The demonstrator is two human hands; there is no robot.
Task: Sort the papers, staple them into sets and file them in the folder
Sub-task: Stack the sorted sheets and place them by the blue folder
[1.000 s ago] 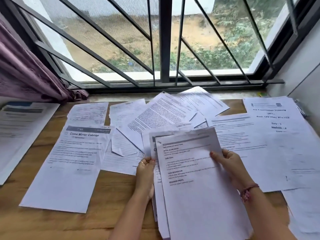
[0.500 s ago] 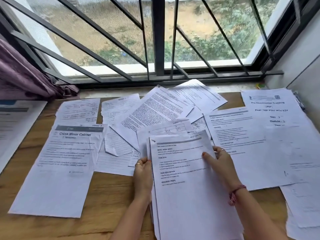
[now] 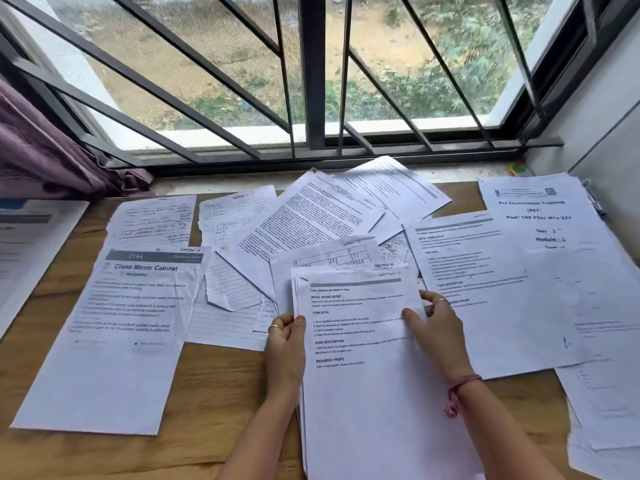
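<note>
A wooden bench (image 3: 221, 393) below a barred window (image 3: 311, 81) is seen from above, covered with loose white printed papers. At six o'clock, a small stack of white printed sheets (image 3: 367, 375) is held on the bench. The left hand (image 3: 285, 344) is closed on the stack's left edge, thumb on top. The right hand (image 3: 438, 327) is closed on the right edge, thumb pressed on the top page and fingers tucked behind.

At nine o'clock a white sheet headed "Close Mirror Cabinet" (image 3: 117, 337) lies flat. At twelve o'clock, overlapping typed and handwritten pages (image 3: 311, 216) are fanned out. At three o'clock a large white cover page headed "Pre Examination Training" (image 3: 540, 244) lies over other sheets. A purple curtain (image 3: 45, 157) hangs at ten o'clock.

No stapler or folder can be seen, so sorting is judged to be the step in hand, with one set being gathered. Next, matching pages would likely need to be picked out of the scattered sheets and the stack's edges squared before stapling.
</note>
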